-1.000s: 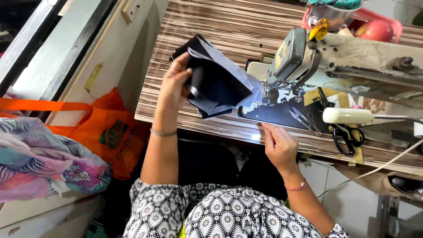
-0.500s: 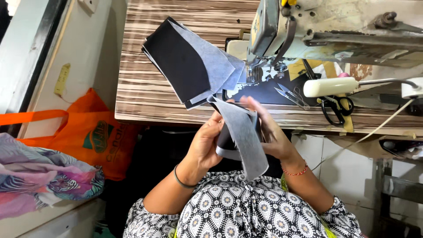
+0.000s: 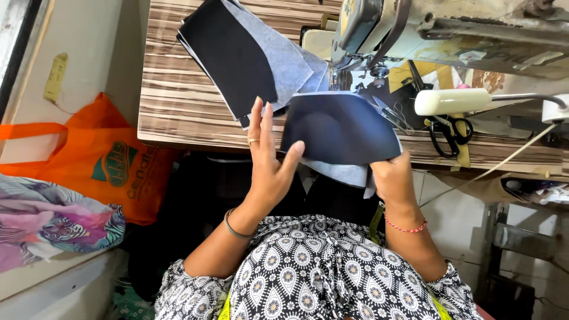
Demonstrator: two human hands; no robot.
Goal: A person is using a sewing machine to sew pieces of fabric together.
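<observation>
An orange bag [image 3: 104, 157] with a green printed emblem hung well left of the sewing machine [image 3: 450, 29], below the table [image 3: 178, 112]; above it a small yellow tag [image 3: 55, 77] was stuck to the wall, and folded patterned cloth [image 3: 53, 222] lay lower still.

On the table, just left of the machine, sat a fanned stack of black and grey fabric pieces [image 3: 249, 59].

The left hand [image 3: 267, 169] stood open in front of the machine, its fingers straight and slightly apart, the thumb touching the left edge of a dark fabric piece [image 3: 341, 127]. That piece was held up off the table, below the machine's head, with a grey lining showing under its lower edge. The right hand [image 3: 394, 181] was pinched closed on its lower right corner.

The piece looked light, thin and floppy, likely to droop if held by one corner, so a grip at two opposite edges would keep it flat. It did not look slippery or fragile.

Right of the machine's needle lay black scissors [image 3: 450, 133] and a cream handle [image 3: 453, 101].
</observation>
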